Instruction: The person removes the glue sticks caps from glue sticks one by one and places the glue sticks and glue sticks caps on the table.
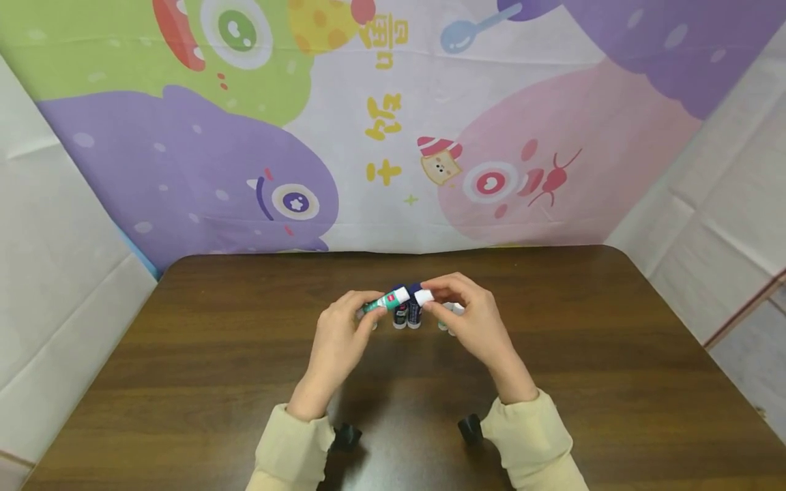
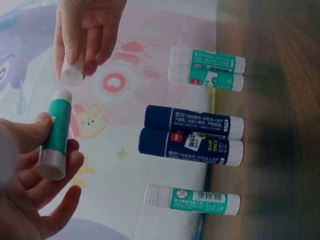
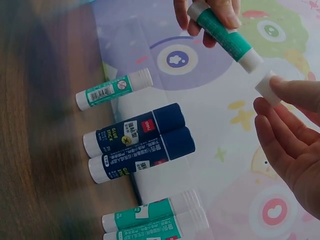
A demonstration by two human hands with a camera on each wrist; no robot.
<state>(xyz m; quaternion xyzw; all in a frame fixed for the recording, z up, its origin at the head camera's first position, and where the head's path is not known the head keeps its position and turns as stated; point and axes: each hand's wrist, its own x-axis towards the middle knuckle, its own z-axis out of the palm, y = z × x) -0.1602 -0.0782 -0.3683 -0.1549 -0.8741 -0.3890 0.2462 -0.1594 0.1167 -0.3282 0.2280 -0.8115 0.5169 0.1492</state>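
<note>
My left hand (image 1: 334,341) grips a green-and-white glue stick (image 2: 59,127) between thumb and fingers, its uncapped white end tilted toward the other hand. A white cap (image 3: 268,90) is pinched between thumb and fingers of my right hand (image 1: 479,324). A small gap separates the cap from the stick's end. Just beyond the hands, two dark blue glue sticks (image 2: 192,134) stand upright side by side on the table. One green glue stick (image 3: 114,90) stands to their left, and a pair of green glue sticks (image 2: 207,70) to their right; my hands partly hide these in the head view.
The brown wooden table (image 1: 245,409) runs back to a wall cloth (image 1: 356,204) printed with cartoon monsters. White sheets (image 1: 706,184) hang at both sides. A black wrist device (image 1: 348,437) shows beside the left sleeve, with another at the right (image 1: 471,429).
</note>
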